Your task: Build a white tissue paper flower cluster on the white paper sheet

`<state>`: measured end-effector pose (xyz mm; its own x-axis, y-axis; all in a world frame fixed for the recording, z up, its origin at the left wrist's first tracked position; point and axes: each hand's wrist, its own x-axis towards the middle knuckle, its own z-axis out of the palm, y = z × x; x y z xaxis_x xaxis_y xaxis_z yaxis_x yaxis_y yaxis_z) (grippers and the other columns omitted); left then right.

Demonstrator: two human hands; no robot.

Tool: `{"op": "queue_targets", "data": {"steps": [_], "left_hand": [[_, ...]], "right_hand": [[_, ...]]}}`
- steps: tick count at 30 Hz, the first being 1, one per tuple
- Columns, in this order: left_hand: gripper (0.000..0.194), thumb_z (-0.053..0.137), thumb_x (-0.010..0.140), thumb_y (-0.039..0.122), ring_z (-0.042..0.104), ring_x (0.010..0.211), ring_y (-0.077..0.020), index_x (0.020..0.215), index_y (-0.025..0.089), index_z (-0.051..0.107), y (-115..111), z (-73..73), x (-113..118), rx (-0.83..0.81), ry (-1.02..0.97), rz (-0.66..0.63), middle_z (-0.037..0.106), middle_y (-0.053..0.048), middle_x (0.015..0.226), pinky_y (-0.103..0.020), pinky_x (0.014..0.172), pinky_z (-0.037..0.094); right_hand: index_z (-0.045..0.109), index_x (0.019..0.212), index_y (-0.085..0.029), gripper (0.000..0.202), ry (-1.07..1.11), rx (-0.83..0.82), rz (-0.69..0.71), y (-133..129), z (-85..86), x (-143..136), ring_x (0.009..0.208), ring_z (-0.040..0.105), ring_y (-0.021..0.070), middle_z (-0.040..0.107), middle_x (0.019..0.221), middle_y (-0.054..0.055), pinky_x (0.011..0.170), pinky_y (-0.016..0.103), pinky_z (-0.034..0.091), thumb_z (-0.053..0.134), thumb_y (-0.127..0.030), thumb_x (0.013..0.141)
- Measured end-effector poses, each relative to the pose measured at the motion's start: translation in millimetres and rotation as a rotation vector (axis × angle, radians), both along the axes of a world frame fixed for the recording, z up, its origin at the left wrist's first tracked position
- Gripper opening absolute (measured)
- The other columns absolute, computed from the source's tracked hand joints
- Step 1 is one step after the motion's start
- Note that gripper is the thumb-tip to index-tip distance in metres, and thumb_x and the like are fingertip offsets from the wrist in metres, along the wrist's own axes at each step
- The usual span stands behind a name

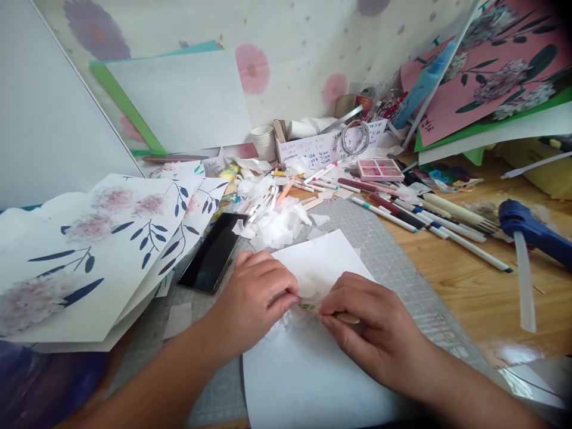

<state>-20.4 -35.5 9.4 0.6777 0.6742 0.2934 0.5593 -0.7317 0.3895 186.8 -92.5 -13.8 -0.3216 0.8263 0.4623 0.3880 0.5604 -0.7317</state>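
A white sheet of paper (pixel 322 381) lies on the grey cutting mat (pixel 384 238) in front of me. Low over the sheet, my right hand (pixel 370 330) pinches a thin wooden stick (pixel 348 318), whose rounded end sticks out behind the fingers. Greenish marks show on the part of the stick between the hands. My left hand (pixel 261 298) is closed, thumb against fingers, close to the stick's other end; what it grips is hidden. Crumpled, whitish translucent material (pixel 283 322) lies on the paper under and beside the fingertips.
Left of the sheet are a black phone (pixel 212 253) and papers with flower pictures (pixel 120 238). Torn white tissue scraps (pixel 277 220) are heaped behind it. Several markers (pixel 451 241) and a blue glue gun (pixel 531 229) with its glue stick (pixel 524 286) lie on the right.
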Motion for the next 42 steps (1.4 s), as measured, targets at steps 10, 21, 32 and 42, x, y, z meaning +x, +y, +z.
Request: {"op": "queue_targets", "data": {"steps": [10, 21, 32, 42], "left_hand": [[0.018, 0.059, 0.088, 0.014, 0.051, 0.082, -0.0156, 0.073, 0.023, 0.066, -1, 6.1, -7, -0.040, 0.052, -0.087, 0.063, 0.003, 0.081, -0.036, 0.076, 0.027], [0.022, 0.058, 0.087, 0.011, 0.048, 0.079, -0.0142, 0.067, 0.020, 0.064, 0, -0.2, -5, 0.003, 0.033, -0.112, 0.058, 0.003, 0.076, -0.034, 0.075, 0.025], [0.019, 0.050, 0.088, 0.010, 0.057, 0.084, -0.0155, 0.089, 0.022, 0.065, 12, -0.8, -14, -0.120, -0.008, 0.005, 0.064, 0.002, 0.088, -0.035, 0.083, 0.032], [0.008, 0.064, 0.081, 0.011, 0.057, 0.092, -0.0172, 0.082, 0.019, 0.064, 11, 1.3, -12, -0.292, 0.013, -0.013, 0.062, 0.001, 0.091, -0.035, 0.087, 0.035]], "right_hand": [[0.061, 0.083, -0.021, 0.017, 0.101, 0.070, -0.084, -4, 8.0, 4, 0.062, 0.057, 0.0152, 0.062, 0.066, 0.002, 0.055, 0.027, 0.045, 0.052, -0.006, 0.082], [0.059, 0.083, -0.019, 0.016, -0.002, 0.157, -0.116, 0, 7.6, -2, 0.054, 0.051, 0.0120, 0.056, 0.060, -0.001, 0.052, 0.025, 0.040, 0.052, -0.005, 0.085], [0.055, 0.070, -0.016, 0.021, -0.407, 0.119, -0.160, 3, 8.3, -19, 0.060, 0.048, 0.0155, 0.052, 0.064, 0.002, 0.055, 0.028, 0.036, 0.047, -0.004, 0.085], [0.058, 0.071, -0.017, 0.016, -0.529, -0.087, -0.063, 24, 33.7, -28, 0.060, 0.056, 0.0157, 0.061, 0.066, 0.002, 0.056, 0.027, 0.039, 0.052, -0.009, 0.083]]}}
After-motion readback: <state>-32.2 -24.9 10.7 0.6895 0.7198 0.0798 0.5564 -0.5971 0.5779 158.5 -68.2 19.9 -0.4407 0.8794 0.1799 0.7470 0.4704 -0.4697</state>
